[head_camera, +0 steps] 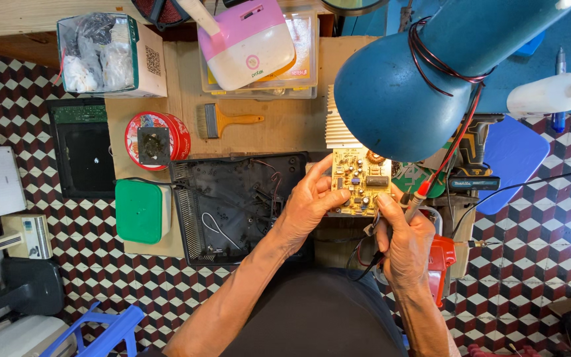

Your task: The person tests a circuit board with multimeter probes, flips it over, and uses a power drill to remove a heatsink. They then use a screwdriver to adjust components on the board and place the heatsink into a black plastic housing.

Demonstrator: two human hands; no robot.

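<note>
Hands: left (310, 201) on yellow circuit board (359, 180), right (406, 233) gripping red probe (420, 193).

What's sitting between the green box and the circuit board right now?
The open black plastic casing lies between the green box and the circuit board, which the left hand holds, in the head view.

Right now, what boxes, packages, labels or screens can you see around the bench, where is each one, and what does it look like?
Carton: top left of bench, white and green box, square code label, bags inside.
Round tin: below carton, red printed lid, dark square part on top.
Plastic case: top centre, clear, yellow label, under a pink-and-white device.
Green box: bench's left edge, rounded lid, plain.
Panel: floor left, black screen-like rectangle, green strip.
</note>
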